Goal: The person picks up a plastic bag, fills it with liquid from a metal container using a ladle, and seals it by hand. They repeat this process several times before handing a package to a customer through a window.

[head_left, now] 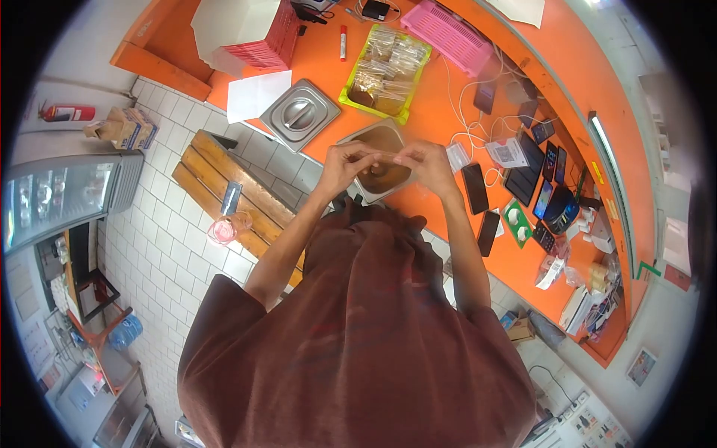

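Note:
Both hands meet above a steel food pan [360, 137] that holds brown sauce [385, 178]. My left hand [348, 166] pinches one end of a thin, see-through strip that looks like a small plastic sachet [385, 155]. At its other end, my right hand [427, 166] is closed with thumb and fingers together. The sachet's lower part is hard to make out against the sauce. Just beyond the pan, a yellow-green basket [408, 112] carries several clear sachets [388, 63] with brown contents. The pan's steel lid [300, 116] lies on the counter to the left.
On the orange counter [321, 45] lie a red marker [343, 43], white paper [258, 95] and a stack of red-and-white boxes [258, 37]. A pink basket [448, 36] stands at the back. Phones [475, 188] and cables crowd the right. A wooden bench [231, 196] is at left.

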